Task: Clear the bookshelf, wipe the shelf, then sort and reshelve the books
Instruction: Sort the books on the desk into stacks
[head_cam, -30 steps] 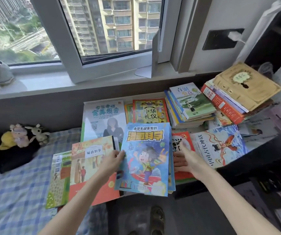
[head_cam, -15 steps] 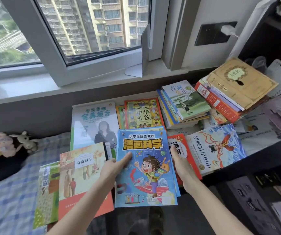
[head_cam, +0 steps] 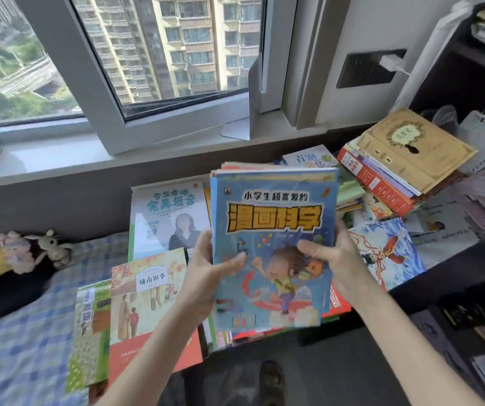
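Observation:
A stack of thin books topped by a blue comic book is lifted and tilted toward me. My left hand grips its left edge, thumb on the cover. My right hand grips the right edge, thumb across the cover. Beneath and around it lie more books: a white one with a woman on the cover, an orange-and-cream one, a green one and a blue-and-white one with a red figure. A tilted pile topped by a tan book sits at the right.
A blue checked cloth covers the surface at left, with small plush toys near the wall. The window sill runs behind. A dark bookshelf stands at the right, papers on its upper shelf. A wall socket holds a white plug.
Both hands closed on the blue-topped stack and raised it off the other books, tilting its cover up toward me. The view shifted right and closer.

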Available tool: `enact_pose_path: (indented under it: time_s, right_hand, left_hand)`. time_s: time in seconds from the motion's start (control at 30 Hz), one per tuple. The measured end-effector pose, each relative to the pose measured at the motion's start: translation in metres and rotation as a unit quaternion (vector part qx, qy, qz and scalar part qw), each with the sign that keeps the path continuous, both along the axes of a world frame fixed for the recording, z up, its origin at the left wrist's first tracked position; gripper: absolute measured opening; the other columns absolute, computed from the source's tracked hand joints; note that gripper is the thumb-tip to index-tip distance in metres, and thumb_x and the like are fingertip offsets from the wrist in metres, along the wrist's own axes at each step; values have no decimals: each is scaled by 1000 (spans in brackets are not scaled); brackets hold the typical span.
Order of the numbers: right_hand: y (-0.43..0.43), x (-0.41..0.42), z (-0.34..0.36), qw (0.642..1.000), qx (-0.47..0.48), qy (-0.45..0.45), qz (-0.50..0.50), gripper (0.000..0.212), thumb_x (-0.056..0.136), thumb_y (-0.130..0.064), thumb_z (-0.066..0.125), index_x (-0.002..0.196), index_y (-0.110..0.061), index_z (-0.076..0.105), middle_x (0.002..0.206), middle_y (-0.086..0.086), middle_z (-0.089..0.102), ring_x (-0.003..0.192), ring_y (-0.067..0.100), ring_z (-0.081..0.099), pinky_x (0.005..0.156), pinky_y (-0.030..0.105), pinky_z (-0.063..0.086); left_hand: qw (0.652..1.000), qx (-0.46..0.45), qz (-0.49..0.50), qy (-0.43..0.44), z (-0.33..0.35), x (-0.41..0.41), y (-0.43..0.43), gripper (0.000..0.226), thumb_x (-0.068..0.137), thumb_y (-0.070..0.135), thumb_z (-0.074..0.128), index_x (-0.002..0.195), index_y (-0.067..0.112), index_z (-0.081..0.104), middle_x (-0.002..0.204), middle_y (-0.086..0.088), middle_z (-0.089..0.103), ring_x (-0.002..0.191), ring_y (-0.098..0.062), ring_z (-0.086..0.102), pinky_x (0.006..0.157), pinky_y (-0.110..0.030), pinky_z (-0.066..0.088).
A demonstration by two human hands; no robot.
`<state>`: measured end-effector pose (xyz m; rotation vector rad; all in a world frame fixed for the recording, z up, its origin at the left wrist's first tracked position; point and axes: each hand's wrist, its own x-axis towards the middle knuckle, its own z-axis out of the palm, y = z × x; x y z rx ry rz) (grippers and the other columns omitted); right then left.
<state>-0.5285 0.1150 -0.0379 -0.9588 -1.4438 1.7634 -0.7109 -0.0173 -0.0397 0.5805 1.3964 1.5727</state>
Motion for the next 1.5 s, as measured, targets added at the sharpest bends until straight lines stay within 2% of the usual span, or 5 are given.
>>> enact_pose_path:
  time_s: [0.5, 0.73, 0.93, 1.2, 1.5]
  right_hand:
    - [-13, 47, 10, 998, 46, 39, 27, 88, 56, -21, 88, 134, -18, 47, 128, 7, 61, 116, 26, 60, 87, 35, 54]
    - [-19, 31, 32, 990, -25, 105, -87, 84, 50, -81, 70, 112, -25, 65, 109, -2, 70, 104, 18, 65, 84, 32, 54]
    - [-29, 23, 26, 991, -1, 48, -128, 50, 76, -65, 56, 112, -33, 70, 128, -1, 62, 127, 24, 51, 110, 58, 32]
    - [-5, 46, 41, 999, -33, -5, -34, 29, 99, -19, 44, 99, -15, 73, 105, 4, 72, 99, 18, 66, 79, 28, 53]
    - [-27, 16, 25, 978, -45, -11, -204, 72, 80, -69, 48, 119, -11, 63, 119, 1, 63, 112, 17, 58, 101, 40, 42]
  left_hand:
    - [987, 26, -46, 153, 29, 37, 7, 88, 52, 50, 84, 127, 59, 37, 146, 12, 36, 133, -19, 41, 106, -51, 40]
    - [995, 3, 24, 99, 48, 47, 13, 54, 62, 74, 59, 111, 50, 55, 130, 9, 55, 120, -15, 52, 103, -45, 42]
    - [992, -14, 111, 51, 53, 58, 23, 13, 97, 32, 50, 96, 33, 62, 102, 0, 59, 94, -23, 58, 86, -47, 49]
    - [949, 39, 88, 302, 62, 54, 24, 7, 95, 23, 56, 95, 22, 62, 92, 6, 64, 89, -7, 60, 76, -26, 47]
    - [955, 44, 64, 286, 55, 49, 29, 20, 93, 11, 57, 85, 25, 68, 81, 8, 67, 76, -1, 57, 68, -19, 44]
